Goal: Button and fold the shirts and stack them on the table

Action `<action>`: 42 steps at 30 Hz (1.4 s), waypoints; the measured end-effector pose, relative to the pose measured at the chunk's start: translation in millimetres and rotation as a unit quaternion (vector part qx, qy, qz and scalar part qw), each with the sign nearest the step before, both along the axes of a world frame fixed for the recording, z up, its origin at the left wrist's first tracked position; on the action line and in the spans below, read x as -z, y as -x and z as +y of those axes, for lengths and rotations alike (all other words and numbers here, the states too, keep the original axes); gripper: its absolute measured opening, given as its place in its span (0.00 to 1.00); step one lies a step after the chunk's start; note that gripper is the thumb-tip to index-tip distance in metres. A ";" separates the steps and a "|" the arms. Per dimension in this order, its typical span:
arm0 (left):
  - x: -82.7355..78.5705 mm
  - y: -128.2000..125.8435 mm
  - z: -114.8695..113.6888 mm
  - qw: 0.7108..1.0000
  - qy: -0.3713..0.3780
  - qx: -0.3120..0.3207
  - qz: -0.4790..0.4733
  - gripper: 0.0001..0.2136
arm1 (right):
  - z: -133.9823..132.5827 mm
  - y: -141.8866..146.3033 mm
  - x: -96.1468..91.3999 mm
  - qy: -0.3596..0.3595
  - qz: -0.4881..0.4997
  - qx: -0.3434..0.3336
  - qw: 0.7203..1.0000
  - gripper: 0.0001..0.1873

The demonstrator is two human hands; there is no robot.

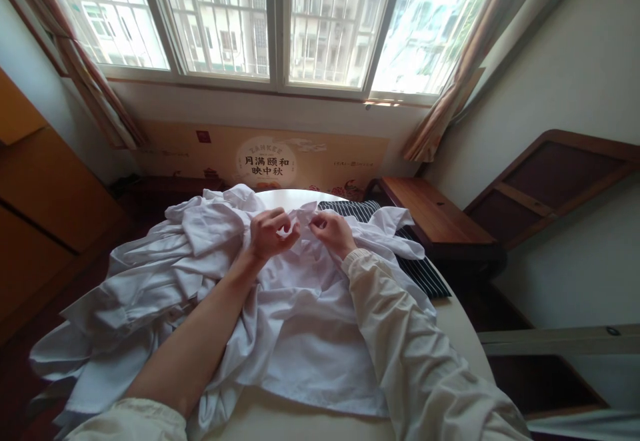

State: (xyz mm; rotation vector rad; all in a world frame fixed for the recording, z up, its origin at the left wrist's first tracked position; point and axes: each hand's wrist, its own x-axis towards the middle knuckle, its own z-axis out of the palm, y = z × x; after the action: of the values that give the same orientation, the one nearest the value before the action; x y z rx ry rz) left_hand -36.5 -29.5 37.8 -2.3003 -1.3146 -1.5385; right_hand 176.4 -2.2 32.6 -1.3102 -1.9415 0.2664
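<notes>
Your left hand (270,233) and right hand (332,231) sit close together, each pinched shut on a fold of the white garment (305,328), at what looks like its collar edge. The garment lies crumpled on the worktop (465,338), spreading from under your hands back toward you and bunching out past your left hand. Just beyond your right hand, a striped cloth (425,273) lies partly under the white fabric. Farther right of that hand stands a wooden bench (433,214).

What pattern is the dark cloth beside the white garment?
The dark cloth has thin white stripes; the head view shows it.
</notes>
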 end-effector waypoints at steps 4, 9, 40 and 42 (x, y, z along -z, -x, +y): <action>3.6 4.4 3.2 0.987 0.139 0.001 0.077 0.15 | 3.9 -4.1 -4.3 0.044 0.056 -0.018 0.997 0.07; 12.5 8.5 12.9 0.974 0.195 0.087 0.080 0.12 | 6.7 -1.0 1.0 0.080 0.069 -0.035 0.994 0.12; 44.9 -10.1 36.2 0.913 0.288 0.171 -0.232 0.22 | -15.8 22.0 21.5 -0.103 0.022 0.030 0.994 0.15; 45.4 -10.7 35.8 0.916 0.289 0.173 -0.217 0.22 | -14.9 21.5 22.2 -0.085 0.029 0.038 0.995 0.16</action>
State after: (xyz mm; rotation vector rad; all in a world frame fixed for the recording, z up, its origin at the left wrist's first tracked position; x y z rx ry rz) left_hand -25.9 6.3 -7.6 -2.7641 -1.7327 -2.1029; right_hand 154.9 -17.0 10.5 -1.2478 -1.8186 0.0973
